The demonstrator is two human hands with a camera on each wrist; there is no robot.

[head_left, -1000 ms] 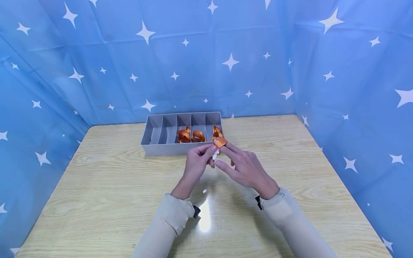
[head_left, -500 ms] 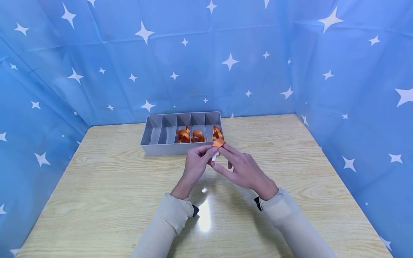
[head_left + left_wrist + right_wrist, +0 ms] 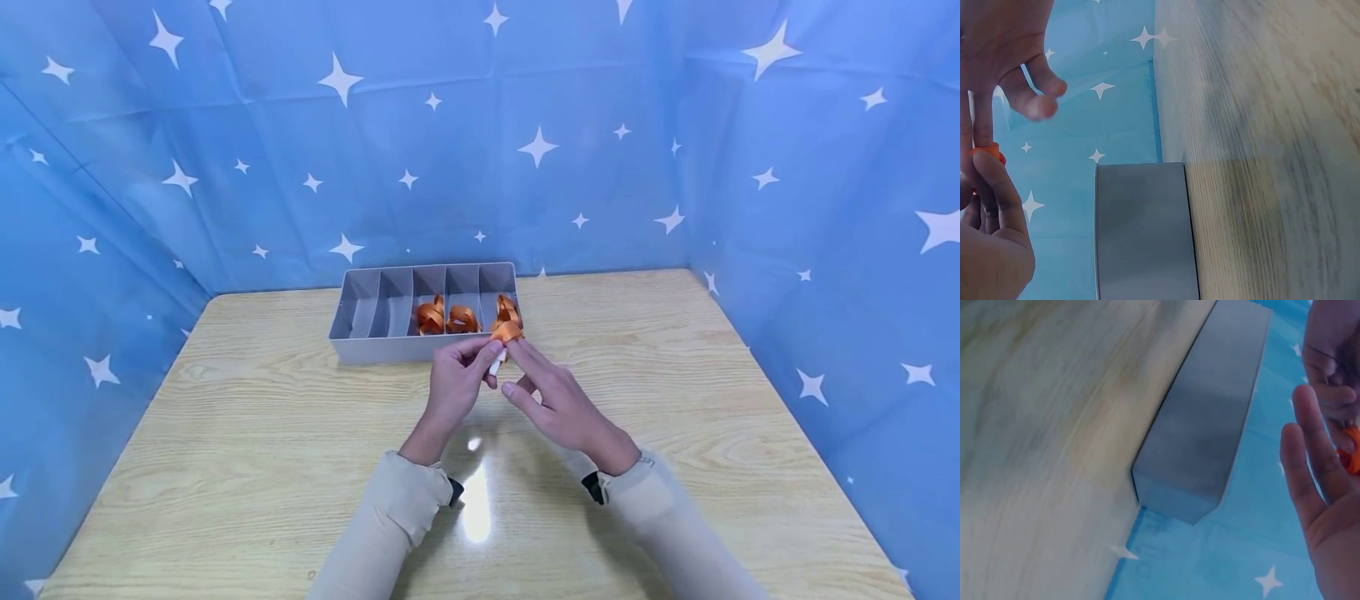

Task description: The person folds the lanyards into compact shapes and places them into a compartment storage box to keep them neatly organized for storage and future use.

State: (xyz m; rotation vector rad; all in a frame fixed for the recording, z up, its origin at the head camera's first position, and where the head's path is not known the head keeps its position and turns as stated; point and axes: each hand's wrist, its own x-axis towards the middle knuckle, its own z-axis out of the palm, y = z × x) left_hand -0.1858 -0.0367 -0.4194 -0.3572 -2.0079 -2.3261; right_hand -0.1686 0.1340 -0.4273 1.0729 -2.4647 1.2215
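An orange ribbon (image 3: pixel 506 331) is looped about the fingertips of my right hand (image 3: pixel 558 404), in front of the box's right end. My left hand (image 3: pixel 456 379) pinches it between thumb and fingers. A small white strip (image 3: pixel 497 363) sticks out below the left thumb. In the left wrist view the ribbon (image 3: pixel 988 151) lies where the two hands meet. My right index and middle fingers reach straight to it, while the other fingers stand away, as the right wrist view shows with the right hand (image 3: pixel 1335 531). The ribbon's hidden part cannot be made out.
A grey divided box (image 3: pixel 390 348) stands behind the hands on the wooden table (image 3: pixel 247 467). Orange ribbon coils (image 3: pixel 430 317) lie in three of its compartments: the middle one and the two on the right. A blue star-patterned curtain (image 3: pixel 450 125) hangs behind.
The right hand has shifted slightly left, and the ribbon's orange loop has moved a little left with it. The left hand keeps its pinch in almost the same place.
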